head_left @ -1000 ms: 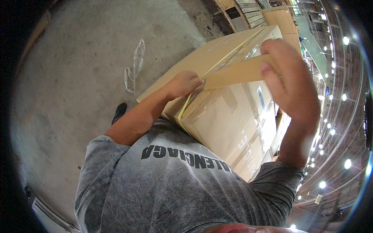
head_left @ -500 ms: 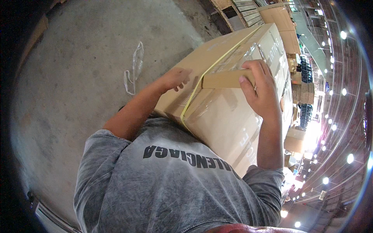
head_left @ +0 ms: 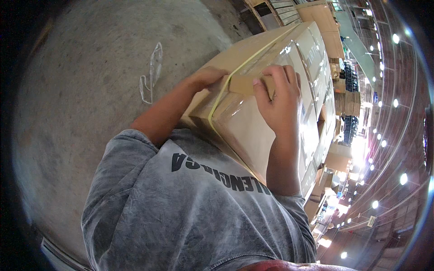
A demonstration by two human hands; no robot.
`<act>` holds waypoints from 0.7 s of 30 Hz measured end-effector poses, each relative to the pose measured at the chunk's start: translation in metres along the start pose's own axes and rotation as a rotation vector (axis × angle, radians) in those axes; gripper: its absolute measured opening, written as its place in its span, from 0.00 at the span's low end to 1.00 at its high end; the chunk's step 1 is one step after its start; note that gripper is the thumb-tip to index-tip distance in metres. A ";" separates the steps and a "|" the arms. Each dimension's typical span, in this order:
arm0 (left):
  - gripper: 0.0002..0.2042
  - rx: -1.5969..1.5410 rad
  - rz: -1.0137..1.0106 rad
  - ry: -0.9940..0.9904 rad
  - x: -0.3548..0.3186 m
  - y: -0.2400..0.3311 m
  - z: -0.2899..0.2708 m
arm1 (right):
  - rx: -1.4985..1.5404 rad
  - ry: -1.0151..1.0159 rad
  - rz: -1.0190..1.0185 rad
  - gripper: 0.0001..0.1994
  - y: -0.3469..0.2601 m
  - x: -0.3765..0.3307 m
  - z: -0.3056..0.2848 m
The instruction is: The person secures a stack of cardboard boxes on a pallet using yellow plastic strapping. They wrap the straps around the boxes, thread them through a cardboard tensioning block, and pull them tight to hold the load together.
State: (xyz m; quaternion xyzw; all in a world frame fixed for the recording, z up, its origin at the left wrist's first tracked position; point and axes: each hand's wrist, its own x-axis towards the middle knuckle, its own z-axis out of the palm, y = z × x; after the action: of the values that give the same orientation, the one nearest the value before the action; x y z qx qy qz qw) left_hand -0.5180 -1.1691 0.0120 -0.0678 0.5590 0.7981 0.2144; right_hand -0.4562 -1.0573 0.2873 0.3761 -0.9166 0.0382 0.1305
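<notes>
back at carton (head_left: 251, 126) edge with left grip (head_left: 209, 77), can't tell if pinching anything | got right grip (head_left: 266, 86) curled round brown tape (head_left: 240, 84), over carton by yellow strap (head_left: 218, 101) | down to shorter span, so probably less slack to wrangle

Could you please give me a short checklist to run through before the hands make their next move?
1. Right hand has hold of the tan strip: ok, its end sits between thumb and fingers.
2. Left hand is at the box: ok, it is by the edge, near the strap.
3. Yellow strap runs along the box: ok, it does.
4. Strap is tight: cannot tell.
5. Floor beside the box is free of loose bits: not ok, a piece of clear plastic lies there.
</notes>
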 end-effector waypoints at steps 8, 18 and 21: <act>0.19 0.087 -0.001 -0.039 -0.094 -0.036 -0.025 | 0.194 -0.054 0.073 0.09 -0.010 -0.021 0.000; 0.21 0.228 0.010 0.128 -0.106 -0.024 -0.016 | 0.002 -0.139 0.012 0.11 -0.048 -0.034 -0.016; 0.25 0.300 0.085 0.208 -0.111 -0.018 -0.020 | -0.005 -0.152 0.078 0.10 -0.050 -0.042 -0.019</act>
State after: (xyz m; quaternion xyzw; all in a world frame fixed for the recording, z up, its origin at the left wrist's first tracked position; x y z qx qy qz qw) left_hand -0.4133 -1.2120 0.0275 -0.0932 0.6933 0.7029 0.1292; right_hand -0.3888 -1.0614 0.2934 0.3416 -0.9379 0.0125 0.0601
